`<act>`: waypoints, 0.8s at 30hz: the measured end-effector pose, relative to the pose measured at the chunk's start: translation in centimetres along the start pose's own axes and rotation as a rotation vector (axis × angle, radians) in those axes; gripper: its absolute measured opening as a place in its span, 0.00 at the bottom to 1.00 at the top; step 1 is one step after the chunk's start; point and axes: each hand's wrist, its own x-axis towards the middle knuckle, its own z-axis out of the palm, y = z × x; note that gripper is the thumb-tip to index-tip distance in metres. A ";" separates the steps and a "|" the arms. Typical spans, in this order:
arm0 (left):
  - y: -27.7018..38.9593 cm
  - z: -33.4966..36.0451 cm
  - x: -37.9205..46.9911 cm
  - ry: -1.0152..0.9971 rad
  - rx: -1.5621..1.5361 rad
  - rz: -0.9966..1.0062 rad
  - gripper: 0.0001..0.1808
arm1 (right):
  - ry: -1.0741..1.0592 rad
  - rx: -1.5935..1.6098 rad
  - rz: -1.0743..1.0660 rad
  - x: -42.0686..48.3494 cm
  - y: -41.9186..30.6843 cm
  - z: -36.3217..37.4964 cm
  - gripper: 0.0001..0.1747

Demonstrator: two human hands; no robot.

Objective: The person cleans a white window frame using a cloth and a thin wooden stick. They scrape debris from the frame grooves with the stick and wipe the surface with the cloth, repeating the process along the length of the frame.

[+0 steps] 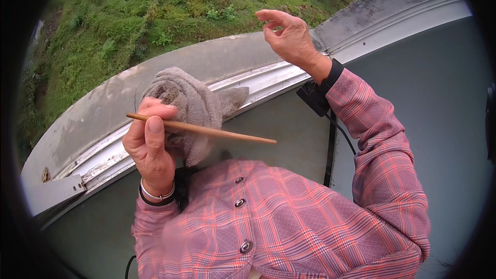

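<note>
A slim wooden stick (217, 131), like a chopstick, is pinched between the thumb and fingers of my left hand (151, 143). Its thinner end points right, across my plaid shirt front. Directly behind that hand, a bunched grey towel (193, 100) with dirty patches rests over the white window track (267, 81). Whether my left fingers also grip the towel is hidden. My right hand (288, 35) is raised above the concrete ledge (186, 60), thumb and fingers curved apart, with nothing visible in them.
A black box-like device (312, 99) with a cable sits below my right wrist, by a dark vertical strip (330, 151). A white frame piece (54, 193) and a dried leaf (45, 174) are at far left. Beyond the ledge lies a green slope (155, 11).
</note>
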 end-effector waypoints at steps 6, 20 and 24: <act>0.6 0.6 0.4 0.242 -0.164 -0.169 0.15 | -0.910 0.843 0.296 -4.2 -4.3 -0.6 0.23; 4.0 8.1 0.4 -0.061 0.843 -0.036 0.19 | -0.544 0.964 0.055 -10.6 -1.5 -0.1 0.14; 6.0 5.4 0.9 -0.177 1.210 -0.271 0.15 | -0.562 1.203 0.200 -13.7 3.3 -3.4 0.16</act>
